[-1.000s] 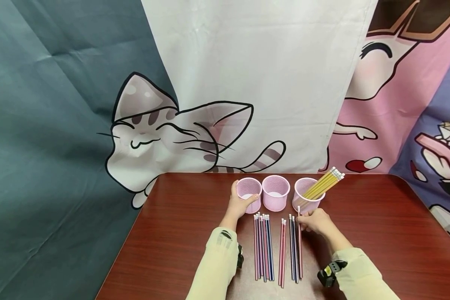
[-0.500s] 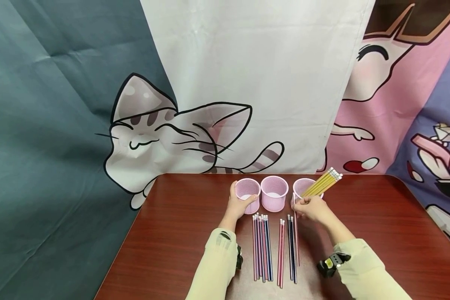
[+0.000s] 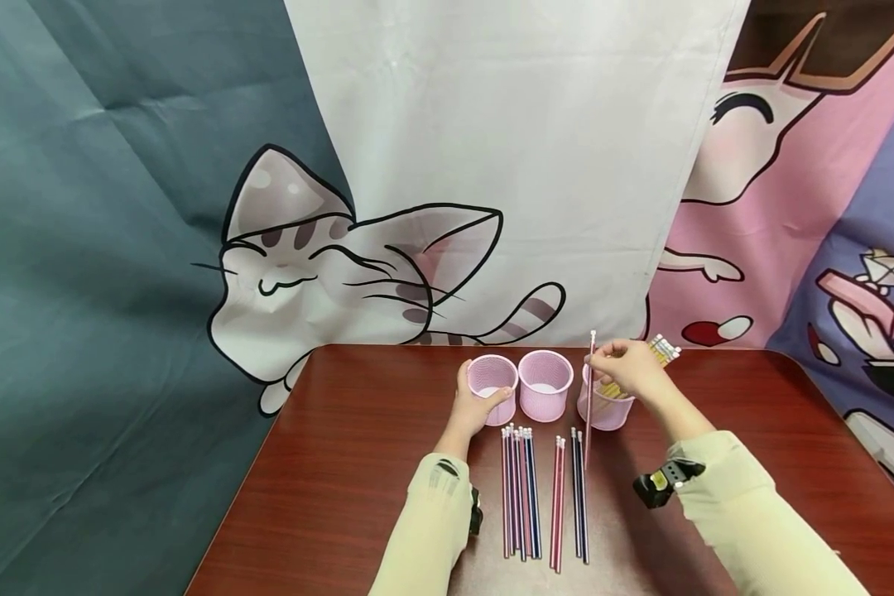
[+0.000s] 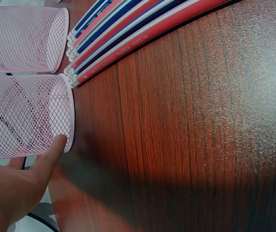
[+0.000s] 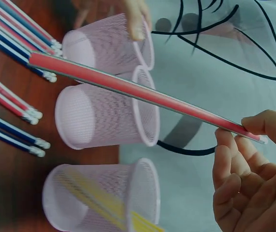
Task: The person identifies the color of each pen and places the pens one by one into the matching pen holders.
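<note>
My left hand (image 3: 480,410) holds the leftmost pink mesh pen cup (image 4: 29,113), thumb against its near side. In the right wrist view my right hand (image 5: 259,169) pinches a red pencil (image 5: 138,92) near its eraser end, between thumb and fingertips. The head view has that pencil upright in front of the rightmost pen cup (image 3: 611,416), eraser end up. Yellow pencils (image 5: 87,193) lean inside that cup, partly behind my right hand in the head view. Between the two stands the middle pen cup (image 3: 545,404), with no pencils in it.
On the brown table (image 3: 343,463) lie a mixed row of red and blue pencils (image 3: 520,497), two red pencils (image 3: 558,509) and two dark blue pencils (image 3: 580,501), erasers toward the cups. A printed cat curtain (image 3: 417,108) hangs behind the table's far edge.
The right hand has lifted the red pencil off the table, moving it up and away to the rightmost cup. My left hand stays on its cup.
</note>
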